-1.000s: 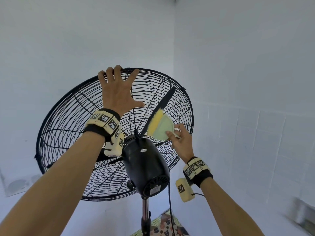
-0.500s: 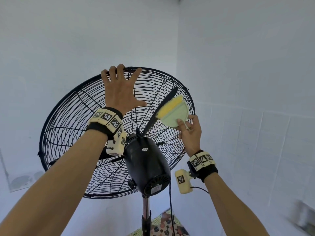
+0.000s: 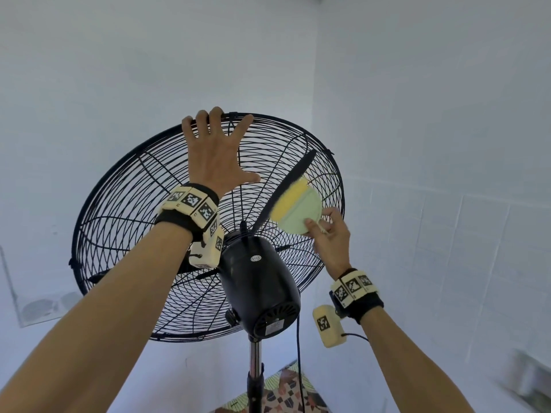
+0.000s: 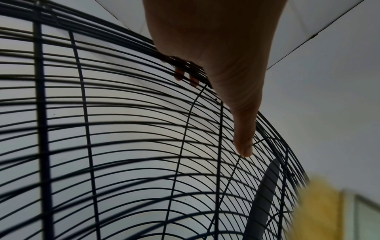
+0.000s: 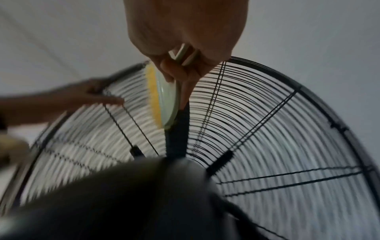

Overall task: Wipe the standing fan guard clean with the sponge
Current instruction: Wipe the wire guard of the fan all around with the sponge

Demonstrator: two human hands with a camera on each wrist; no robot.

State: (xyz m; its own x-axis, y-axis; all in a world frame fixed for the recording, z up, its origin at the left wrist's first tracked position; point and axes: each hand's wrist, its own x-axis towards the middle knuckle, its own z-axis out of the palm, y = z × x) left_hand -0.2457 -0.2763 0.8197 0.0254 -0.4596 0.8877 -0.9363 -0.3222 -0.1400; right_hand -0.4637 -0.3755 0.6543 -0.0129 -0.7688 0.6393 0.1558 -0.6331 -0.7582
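Note:
The standing fan's black wire guard (image 3: 125, 234) tilts upward, seen from behind. My left hand (image 3: 214, 156) lies spread on its upper part, fingers straight and fingertips at the top rim. In the left wrist view the thumb (image 4: 244, 138) rests on the wires (image 4: 123, 146). My right hand (image 3: 331, 236) grips a sponge (image 3: 298, 210), yellow with a pale green back. Its yellow side presses on the guard's right half, beside a dark blade (image 3: 286, 189) inside. The right wrist view shows the sponge (image 5: 162, 100) edge-on against the guard (image 5: 287, 129).
The black motor housing (image 3: 259, 281) juts toward me below the hands, on a metal pole (image 3: 255, 362) with a black cable (image 3: 298, 353) hanging beside it. A patterned mat (image 3: 283, 397) lies on the floor. White walls meet in a corner behind the fan.
The right hand swept the sponge from near the hub up and outward along the guard, then slightly back down. The left hand stayed pressed at the top.

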